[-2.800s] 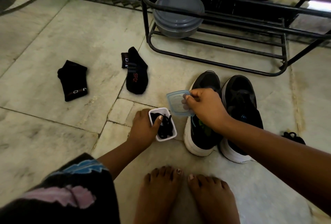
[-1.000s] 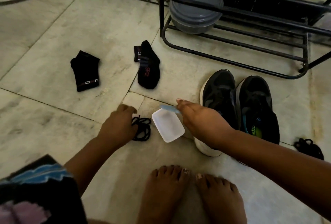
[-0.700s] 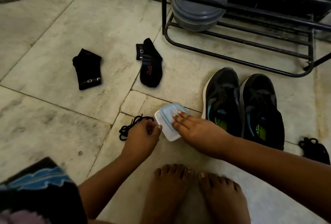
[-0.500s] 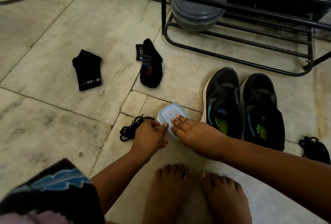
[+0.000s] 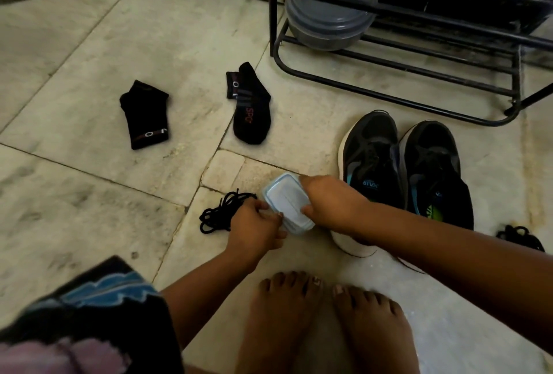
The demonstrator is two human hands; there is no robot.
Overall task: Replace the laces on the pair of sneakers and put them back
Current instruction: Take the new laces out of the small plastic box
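Plastic little box (image 5: 286, 204) with a pale blue lid, held between both hands on the floor. Left hand (image 5: 254, 228) curled on the near edge of the box, right hand (image 5: 332, 204) wrapped over the far side, fingers bent round it. Looks like the lid being pressed shut, so likely a small tidy-up step before the real lacing. Black laces (image 5: 223, 212) in a loose heap on the floor, just beside the left hand. Pair of black sneakers (image 5: 404, 170) with white soles side by side, just to the right of the box, toes toward the rack; hard to tell about laces in them. Next job probably: put the box down, pick up one lace, find its tip, poke it through the lowest holes of a shoe. Needs a careful pinch. Pale stone floor (image 5: 89, 182) with thin lines between slabs. Two black socks (image 5: 251, 107) lying further off. Black metal shoe rack (image 5: 419, 86) at the back, with a grey round tub (image 5: 329, 11) on its low shelf. Another dark tangle (image 5: 519, 237) at the far right, too dim to name. Bare feet (image 5: 323, 313) at the bottom.
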